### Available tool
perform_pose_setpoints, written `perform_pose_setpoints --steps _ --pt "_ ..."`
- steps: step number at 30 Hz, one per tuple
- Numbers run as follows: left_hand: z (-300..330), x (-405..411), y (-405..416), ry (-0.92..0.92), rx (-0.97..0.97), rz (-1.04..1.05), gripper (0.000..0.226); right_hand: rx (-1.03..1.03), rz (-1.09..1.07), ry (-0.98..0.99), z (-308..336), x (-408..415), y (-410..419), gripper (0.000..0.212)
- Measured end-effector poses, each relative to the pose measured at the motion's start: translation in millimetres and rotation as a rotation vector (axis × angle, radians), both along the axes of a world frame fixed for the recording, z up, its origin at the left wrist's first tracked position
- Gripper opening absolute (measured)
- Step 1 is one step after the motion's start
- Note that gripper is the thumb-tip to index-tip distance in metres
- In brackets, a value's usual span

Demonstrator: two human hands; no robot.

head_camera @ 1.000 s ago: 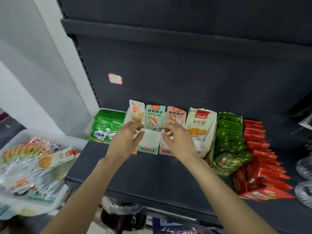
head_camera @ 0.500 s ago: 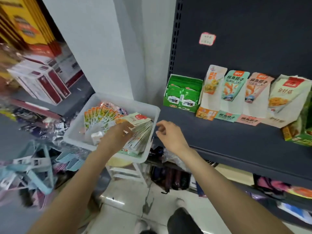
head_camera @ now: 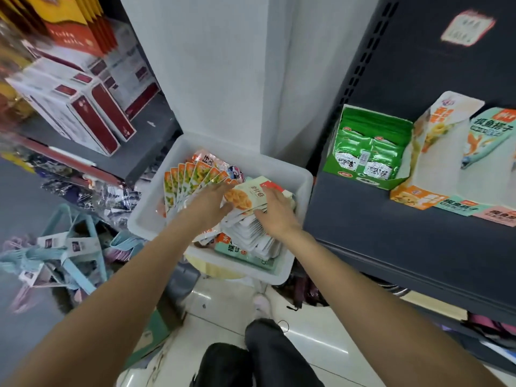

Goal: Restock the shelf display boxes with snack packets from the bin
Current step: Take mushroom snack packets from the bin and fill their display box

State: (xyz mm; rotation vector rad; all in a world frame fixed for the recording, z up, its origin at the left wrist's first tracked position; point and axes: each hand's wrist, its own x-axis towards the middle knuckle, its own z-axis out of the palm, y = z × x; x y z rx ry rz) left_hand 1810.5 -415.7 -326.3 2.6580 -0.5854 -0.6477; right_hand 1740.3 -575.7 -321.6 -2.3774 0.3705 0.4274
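Note:
A white bin [head_camera: 303,177] stands left of the dark shelf [head_camera: 391,233] and holds several snack packets. A fan of orange packets [head_camera: 190,180] lies at its left. A stack of cream packets [head_camera: 247,195] with a yellow picture lies at its right. My left hand [head_camera: 208,201] grips the stack's left side, and my right hand [head_camera: 276,212] grips its right side with the thumb along the near edge. On the shelf stand a green display box [head_camera: 365,152] full of green packets, an orange-white display box [head_camera: 435,163] and a teal display box [head_camera: 485,152].
A white pillar [head_camera: 223,79] rises behind the bin. Red-and-white cartons [head_camera: 83,113] sit on a low shelf at the left. Light blue hangers [head_camera: 69,261] lie on the floor to the left. My dark-trousered legs [head_camera: 265,356] are below the bin.
The view swung from the shelf's display boxes down and left to the bin. Both hands left the boxes, reached into the bin and closed on the cream packet stack.

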Motion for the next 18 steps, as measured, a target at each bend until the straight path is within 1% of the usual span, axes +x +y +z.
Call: perform_pose_setpoints --steps 2,4,6,8,11,14,16,18 --pt "-9.5 9.5 0.9 0.113 0.031 -0.045 0.057 -0.059 0.032 0.067 -9.0 5.9 4.0 0.065" --pt "-15.0 16.3 5.2 0.202 0.025 -0.075 0.056 -0.138 0.061 0.164 -16.3 7.8 10.1 0.063" --pt "-17.0 20.5 10.3 0.211 0.036 -0.116 0.055 -0.207 0.065 0.204 -20.8 6.4 16.1 0.061" --pt "-19.4 26.0 16.2 0.175 0.053 -0.114 0.056 -0.246 0.063 0.194 -22.2 4.2 21.5 0.06" --pt "-22.7 38.7 26.5 0.15 -0.003 -0.097 0.061 -0.284 0.073 0.153 -19.7 -0.2 30.2 0.055" --pt "-21.1 49.9 28.6 0.253 -0.103 -0.052 0.065 -0.211 0.043 0.097 -16.0 -0.1 40.9 0.046" --pt "-20.7 53.4 24.9 0.331 -0.155 0.015 0.067 -0.147 -0.038 0.057 -16.3 2.6 43.9 0.042" --pt "-19.7 56.1 21.3 0.344 -0.152 0.044 0.068 -0.145 -0.13 0.018 -20.7 6.1 41.0 0.043"
